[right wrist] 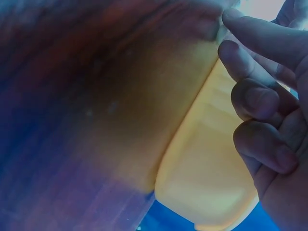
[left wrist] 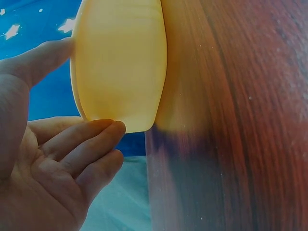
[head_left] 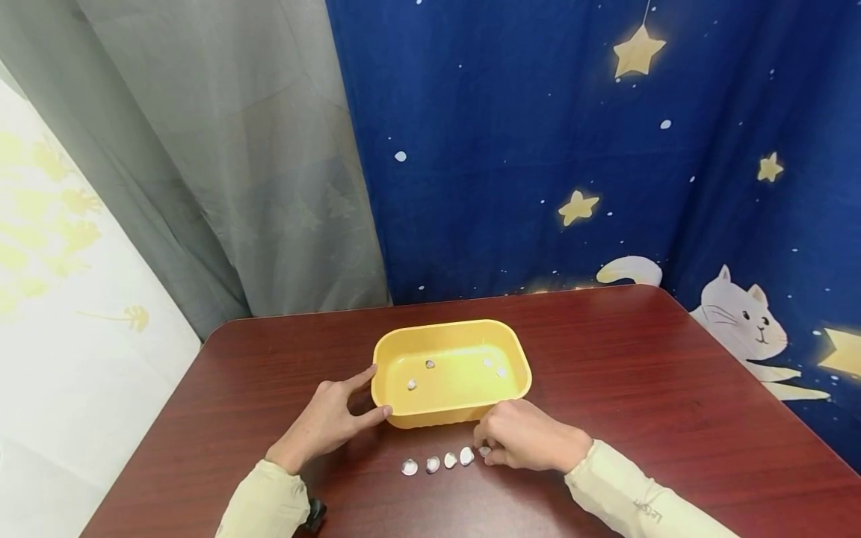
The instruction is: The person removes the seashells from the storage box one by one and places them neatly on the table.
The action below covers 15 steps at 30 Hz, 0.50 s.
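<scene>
A yellow plastic tub (head_left: pixel 444 415) stands on the table with several small pale shells inside, among them a white shell (head_left: pixel 412 385) and a darker shell (head_left: pixel 430 364). My left hand (head_left: pixel 329 418) rests against the tub's left end, thumb and fingers spread about its front left corner and nearly straight. In front of the tub, several shells lie in a row, from a round shell (head_left: pixel 409 467) to a white shell (head_left: pixel 467 456). At the row's right end my right hand (head_left: pixel 528 437) pinches another shell (head_left: pixel 484 451), mostly hidden by the fingers.
The dark red wooden table (head_left: pixel 639 388) reaches back to a grey curtain (head_left: pixel 269 187) and a blue star-patterned curtain (head_left: pixel 504 149). A white patterned cloth (head_left: pixel 60 336) hangs at the left. Near my left sleeve is a small black object (head_left: pixel 315 515).
</scene>
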### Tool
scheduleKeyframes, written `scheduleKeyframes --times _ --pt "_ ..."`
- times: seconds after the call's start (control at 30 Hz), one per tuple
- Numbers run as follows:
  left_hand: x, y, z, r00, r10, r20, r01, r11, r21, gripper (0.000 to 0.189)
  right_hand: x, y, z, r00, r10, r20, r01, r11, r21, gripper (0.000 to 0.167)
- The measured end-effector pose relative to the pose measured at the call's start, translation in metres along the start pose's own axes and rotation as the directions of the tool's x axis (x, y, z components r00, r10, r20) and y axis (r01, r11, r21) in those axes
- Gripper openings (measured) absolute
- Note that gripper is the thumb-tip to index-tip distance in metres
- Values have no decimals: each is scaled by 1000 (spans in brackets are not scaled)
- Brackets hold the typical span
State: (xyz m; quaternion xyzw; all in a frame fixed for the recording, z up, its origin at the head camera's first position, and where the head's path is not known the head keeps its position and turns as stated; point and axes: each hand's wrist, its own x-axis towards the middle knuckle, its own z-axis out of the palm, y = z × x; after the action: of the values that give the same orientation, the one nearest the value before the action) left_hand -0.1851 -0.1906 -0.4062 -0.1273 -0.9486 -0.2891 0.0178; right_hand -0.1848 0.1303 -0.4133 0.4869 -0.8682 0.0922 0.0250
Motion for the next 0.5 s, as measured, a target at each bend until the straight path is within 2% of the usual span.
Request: scheduleKeyframes --times 0.17,0.33,0.5 --pt "0 -1 1 1000 1 1 -1 1000 -9 81 -1 2 -14 1000 -5 -15 6 998 56 9" --pt "0 -2 0 1000 1 2 -1 1000 -8 82 -1 12 -38 994 -12 -106 19 998 64 9" --pt "0 -2 0 1000 -2 6 2 1000 -9 83 6 24 -56 984 20 -177 -12 999 44 9"
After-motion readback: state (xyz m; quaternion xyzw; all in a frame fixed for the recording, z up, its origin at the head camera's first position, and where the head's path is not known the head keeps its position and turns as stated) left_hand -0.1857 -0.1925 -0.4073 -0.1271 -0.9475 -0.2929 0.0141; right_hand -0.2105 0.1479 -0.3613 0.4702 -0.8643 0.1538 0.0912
